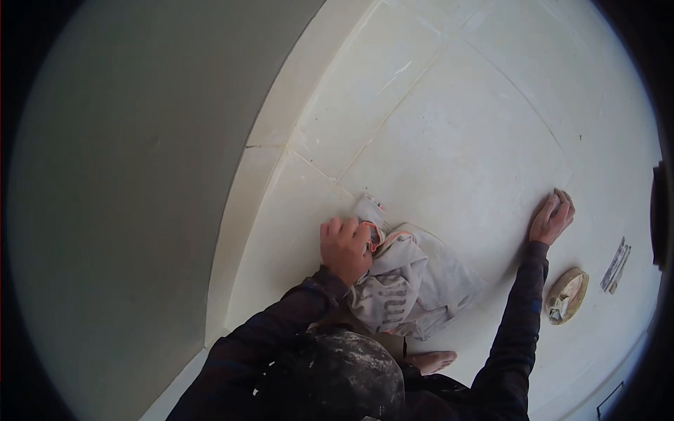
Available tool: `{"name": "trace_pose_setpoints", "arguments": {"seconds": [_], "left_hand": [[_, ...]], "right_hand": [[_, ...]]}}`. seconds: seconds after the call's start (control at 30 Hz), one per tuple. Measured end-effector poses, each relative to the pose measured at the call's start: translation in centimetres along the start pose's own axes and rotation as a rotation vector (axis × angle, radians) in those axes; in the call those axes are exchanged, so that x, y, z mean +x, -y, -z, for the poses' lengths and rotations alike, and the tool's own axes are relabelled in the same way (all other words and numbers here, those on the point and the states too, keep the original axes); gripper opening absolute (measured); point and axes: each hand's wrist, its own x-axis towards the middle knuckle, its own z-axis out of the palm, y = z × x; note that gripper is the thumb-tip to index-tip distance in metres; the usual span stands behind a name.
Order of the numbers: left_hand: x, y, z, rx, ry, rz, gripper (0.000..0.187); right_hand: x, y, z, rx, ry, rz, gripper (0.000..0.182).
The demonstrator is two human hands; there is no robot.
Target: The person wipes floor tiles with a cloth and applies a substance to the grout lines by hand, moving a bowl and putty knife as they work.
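Observation:
A light grey, stained shirt (428,281) with dark lettering and orange trim lies crumpled on the floor in front of me. My left hand (344,249) is at its upper left end, fingers bent and closed on the cloth beside an orange-edged opening. Part of the shirt shows beyond those fingers. Far to the right, my right hand (553,217) rests low against the floor with its arm stretched out. Its fingers are curled together, and whatever they may hold is hidden.
Pale floor tiles (463,133) carry thin joint lines. A skirting strip (249,175) runs along the grey-green wall (133,182) on the left. Right of my right forearm lie a round, shallow beige ring-shaped object (577,281) and a stained flat strip (616,265). My bare foot (432,361) shows below the shirt.

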Motion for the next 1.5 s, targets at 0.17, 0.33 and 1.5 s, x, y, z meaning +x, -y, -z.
{"name": "trace_pose_setpoints", "arguments": {"seconds": [0.17, 0.33, 1.5], "left_hand": [[6.0, 1.8, -0.1, 0.096, -0.051, 0.199, 0.025], [-1.0, -1.3, -0.6, 0.026, 0.06, 0.103, 0.03], [0.6, -0.6, 0.0, 0.157, 0.13, 0.206, 0.032]], "right_hand": [[-1.1, -0.2, 0.6, -0.001, 0.015, 0.013, 0.028], [-0.2, -0.1, 0.0, 0.043, -0.009, 0.018, 0.027], [-0.5, -0.5, -0.2, 0.139, -0.067, -0.051, 0.026]]}}
